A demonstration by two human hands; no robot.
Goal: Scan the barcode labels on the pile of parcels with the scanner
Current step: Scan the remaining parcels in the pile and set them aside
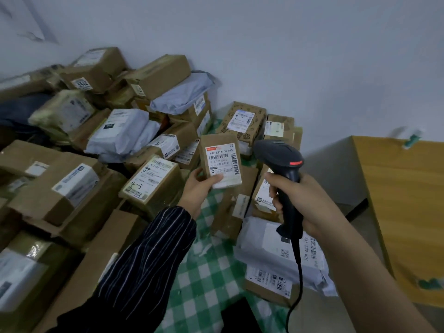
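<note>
Brown cardboard forms the small parcel (219, 159) held in the left hand (197, 188), above the green-and-white checked cloth (204, 272) that carries the parcels. The left grip is closed on the parcel's lower edge, thumb pressed on the white barcode label (223, 164), which faces up toward the camera. The right hand (300, 200) holds the black scanner (281, 159) upright, the grip wrapped tightly around its handle. The scanner head sits just beside the parcel's right edge, apart from it, with a red strip lit on its side. A black cable (296, 284) hangs from the handle base toward the near edge of the cloth. The main pile of parcels (108, 140) covers the left side and far corner. A smaller group of parcels (276, 248) lies along the right edge, below the scanner. A striped sleeve (149, 260) covers the left forearm.
</note>
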